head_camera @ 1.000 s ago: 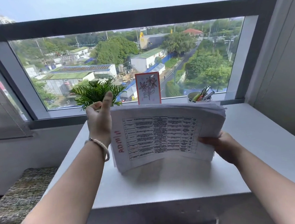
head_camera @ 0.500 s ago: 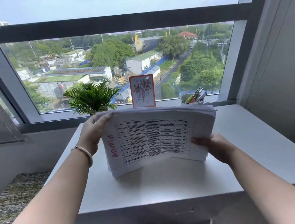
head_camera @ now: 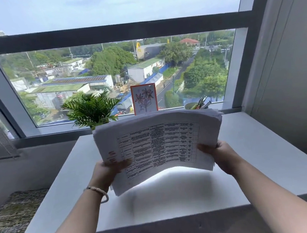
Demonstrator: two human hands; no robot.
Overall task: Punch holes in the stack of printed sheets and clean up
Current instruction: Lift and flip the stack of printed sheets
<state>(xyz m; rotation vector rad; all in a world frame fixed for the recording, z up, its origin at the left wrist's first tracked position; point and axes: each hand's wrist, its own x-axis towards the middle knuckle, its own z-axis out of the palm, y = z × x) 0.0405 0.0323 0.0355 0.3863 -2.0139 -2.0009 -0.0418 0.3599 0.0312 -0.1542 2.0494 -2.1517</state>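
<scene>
A thick stack of printed sheets (head_camera: 156, 143), with a table printed on its top page and red writing near its left edge, is held tilted above the white desk (head_camera: 253, 154). My left hand (head_camera: 107, 170) grips the stack's lower left edge, thumb on the top page. My right hand (head_camera: 220, 155) grips its right edge, thumb on top as well. The stack bows upward in the middle and its lower edge hangs clear of the desk. No hole punch is in view.
A small green plant (head_camera: 91, 110), a red-framed flower drawing (head_camera: 144, 99) and a cup of pens (head_camera: 196, 104) stand along the window sill behind the stack. A grey wall (head_camera: 284, 87) closes the right side. A woven mat (head_camera: 12, 219) lies lower left.
My left hand moved from the stack's top left corner down to its lower left edge and took hold. The stack, which stood on the desk, is now lifted off it.
</scene>
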